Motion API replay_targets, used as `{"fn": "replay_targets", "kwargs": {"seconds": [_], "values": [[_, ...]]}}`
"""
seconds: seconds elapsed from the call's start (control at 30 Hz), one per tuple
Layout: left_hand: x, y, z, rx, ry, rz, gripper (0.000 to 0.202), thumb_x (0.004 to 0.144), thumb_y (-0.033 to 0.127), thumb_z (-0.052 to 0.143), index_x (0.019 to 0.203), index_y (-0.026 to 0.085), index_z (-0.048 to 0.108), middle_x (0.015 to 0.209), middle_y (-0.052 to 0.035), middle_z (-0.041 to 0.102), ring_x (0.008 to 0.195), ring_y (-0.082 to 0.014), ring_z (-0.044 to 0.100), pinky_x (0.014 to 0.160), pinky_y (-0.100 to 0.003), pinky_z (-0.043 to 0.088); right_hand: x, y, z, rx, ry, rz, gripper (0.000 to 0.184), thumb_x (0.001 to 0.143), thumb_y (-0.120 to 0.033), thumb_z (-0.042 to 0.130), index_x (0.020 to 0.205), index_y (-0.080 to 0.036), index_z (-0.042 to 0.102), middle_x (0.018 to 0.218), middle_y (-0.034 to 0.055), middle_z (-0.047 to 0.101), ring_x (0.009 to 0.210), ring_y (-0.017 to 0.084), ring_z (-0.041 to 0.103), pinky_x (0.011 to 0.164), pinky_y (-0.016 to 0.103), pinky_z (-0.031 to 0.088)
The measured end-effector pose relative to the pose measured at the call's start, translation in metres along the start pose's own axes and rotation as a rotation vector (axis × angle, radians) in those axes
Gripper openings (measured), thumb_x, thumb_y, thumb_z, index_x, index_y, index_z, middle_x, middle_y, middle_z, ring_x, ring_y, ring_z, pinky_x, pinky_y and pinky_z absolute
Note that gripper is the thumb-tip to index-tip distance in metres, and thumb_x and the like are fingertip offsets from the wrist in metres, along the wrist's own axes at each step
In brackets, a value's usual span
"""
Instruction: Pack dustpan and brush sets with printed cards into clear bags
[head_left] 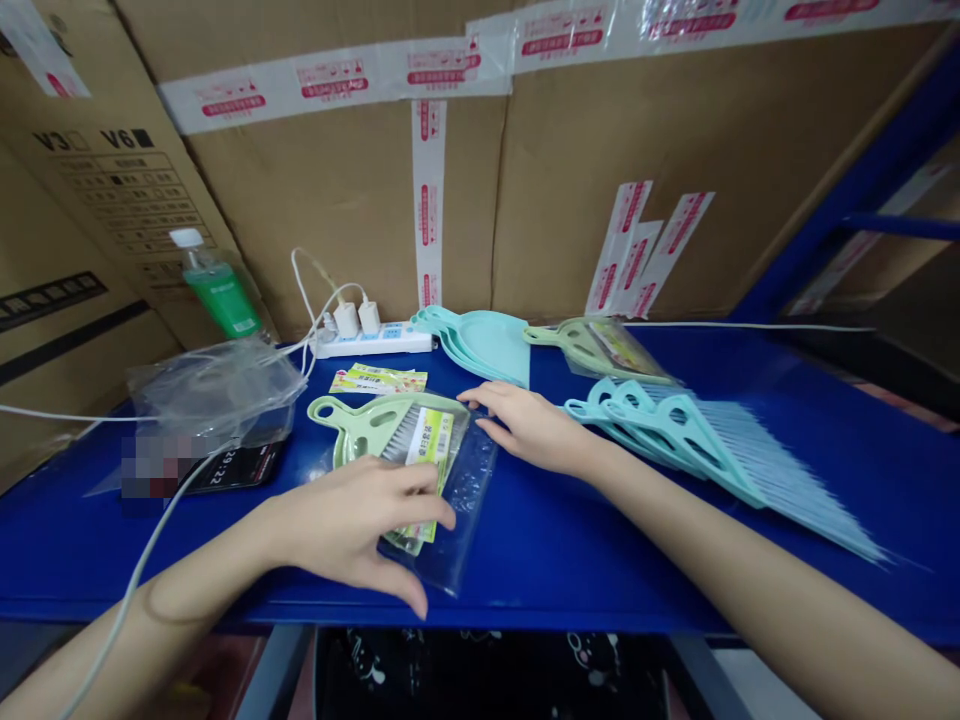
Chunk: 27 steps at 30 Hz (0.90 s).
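Note:
A light-green dustpan with a grey-bristled brush and a printed card lies in a clear plastic bag on the blue table. My left hand hovers over or rests on the lower part of this set, thumb and fingers spread; contact is hard to judge. At the bag's upper right corner is my right hand, its thumb apart from its bent fingers. Whether those fingertips touch the bag, I cannot tell. Several blue brushes lie fanned out beyond my right forearm.
Stacked blue dustpans and another bagged green set lie at the back. Printed cards are near a power strip. At left are empty clear bags, a phone, a green bottle and a trailing white cable. Cardboard boxes stand behind.

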<state>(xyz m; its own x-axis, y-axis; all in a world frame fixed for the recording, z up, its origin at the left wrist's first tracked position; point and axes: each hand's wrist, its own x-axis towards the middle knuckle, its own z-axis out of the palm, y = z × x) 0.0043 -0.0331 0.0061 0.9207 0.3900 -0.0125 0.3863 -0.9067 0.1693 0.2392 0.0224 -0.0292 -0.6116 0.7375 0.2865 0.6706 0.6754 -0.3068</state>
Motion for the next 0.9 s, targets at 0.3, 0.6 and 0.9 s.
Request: {"fn": "replay_targets", "kwargs": {"seconds": [0.3,0.6,0.9], "values": [[-0.004,-0.006,-0.005,-0.156,-0.065,0.012,0.002,0.083,0.024,0.066,0.084,0.022,0.066,0.085,0.0009,0.06,0.071,-0.0103,0.059,0.062,-0.022,0.042,0.008,-0.003,0.008,-0.013,-0.011,0.067,0.037,0.083,-0.003,0.039,0.111,-0.015,0.06,0.092,0.009,0.063,0.091,0.021,0.058,0.078,0.033,0.044],[-0.006,-0.006,-0.009,-0.203,-0.11,0.015,0.013,0.077,0.008,0.06,0.076,0.021,0.064,0.082,0.0019,0.058,0.069,-0.0089,0.057,0.06,-0.021,0.042,-0.005,-0.016,-0.019,-0.146,-0.207,0.165,0.034,0.075,-0.003,0.042,0.105,-0.016,0.049,0.076,0.0041,0.061,0.067,0.018,0.055,0.056,0.026,0.03],[-0.007,-0.008,-0.012,-0.228,-0.154,-0.034,0.015,0.072,0.005,0.054,0.073,0.02,0.058,0.079,0.0018,0.056,0.065,-0.01,0.054,0.057,-0.021,0.041,-0.018,-0.029,-0.04,-0.164,-0.427,0.169,0.026,0.062,0.001,0.047,0.075,-0.022,0.044,0.063,-0.0003,0.056,0.06,0.016,0.05,0.051,0.026,0.025]]}}
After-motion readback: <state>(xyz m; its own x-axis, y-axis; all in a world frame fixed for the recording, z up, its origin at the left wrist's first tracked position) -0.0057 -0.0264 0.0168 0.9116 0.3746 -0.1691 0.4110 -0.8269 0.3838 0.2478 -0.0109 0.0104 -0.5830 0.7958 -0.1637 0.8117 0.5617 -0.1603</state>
